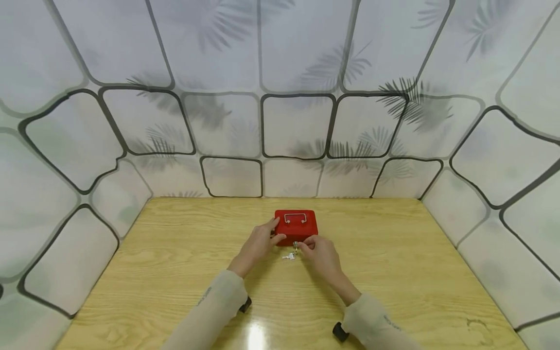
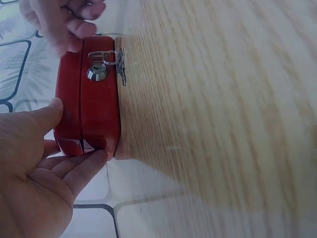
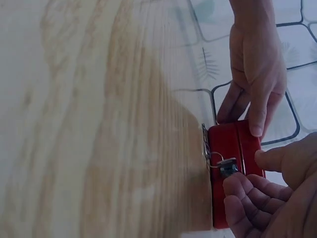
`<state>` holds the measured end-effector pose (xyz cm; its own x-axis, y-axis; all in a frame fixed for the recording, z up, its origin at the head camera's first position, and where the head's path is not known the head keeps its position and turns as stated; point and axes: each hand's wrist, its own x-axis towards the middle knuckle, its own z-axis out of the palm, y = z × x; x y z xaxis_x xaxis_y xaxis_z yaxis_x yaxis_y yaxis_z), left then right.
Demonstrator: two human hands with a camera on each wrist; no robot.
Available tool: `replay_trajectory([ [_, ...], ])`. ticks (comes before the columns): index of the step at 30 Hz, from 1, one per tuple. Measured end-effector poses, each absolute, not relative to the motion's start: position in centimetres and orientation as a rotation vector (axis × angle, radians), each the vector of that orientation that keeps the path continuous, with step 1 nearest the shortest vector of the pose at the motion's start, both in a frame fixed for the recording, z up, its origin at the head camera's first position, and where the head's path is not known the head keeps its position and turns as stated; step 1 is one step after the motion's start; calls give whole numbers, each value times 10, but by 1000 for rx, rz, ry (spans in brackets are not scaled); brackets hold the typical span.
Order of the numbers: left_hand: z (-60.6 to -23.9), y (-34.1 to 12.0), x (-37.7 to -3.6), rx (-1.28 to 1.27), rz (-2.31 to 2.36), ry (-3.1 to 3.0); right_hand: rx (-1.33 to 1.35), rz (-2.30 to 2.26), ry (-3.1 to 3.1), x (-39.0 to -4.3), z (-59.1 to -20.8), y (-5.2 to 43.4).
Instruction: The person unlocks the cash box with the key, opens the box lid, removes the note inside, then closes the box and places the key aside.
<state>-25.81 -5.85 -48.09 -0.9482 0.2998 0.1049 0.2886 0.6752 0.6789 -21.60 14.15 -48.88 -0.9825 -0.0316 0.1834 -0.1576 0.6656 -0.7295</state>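
Leaf-patterned curtain walls close in one wooden table. On it sits one red metal box with a single silver handle on its lid, toward the far middle. Two keys on a ring hang at its front lock. Left hand rests at the box's left corner, thumb and straight fingers touching it. Right hand has curled fingertips pinching the key in the lock.
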Motion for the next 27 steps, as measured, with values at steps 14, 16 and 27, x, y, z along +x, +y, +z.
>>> replay_trajectory([
  [14,-480,-57,-258,492,1150,2867,108,1217,-2812,-217,-498,127],
  [16,-481,-57,-258,482,1154,2865,103,1210,-2818,-218,-499,126],
  [27,-481,-57,-258,493,1138,2886,86,1217,-2850,-218,-497,123],
])
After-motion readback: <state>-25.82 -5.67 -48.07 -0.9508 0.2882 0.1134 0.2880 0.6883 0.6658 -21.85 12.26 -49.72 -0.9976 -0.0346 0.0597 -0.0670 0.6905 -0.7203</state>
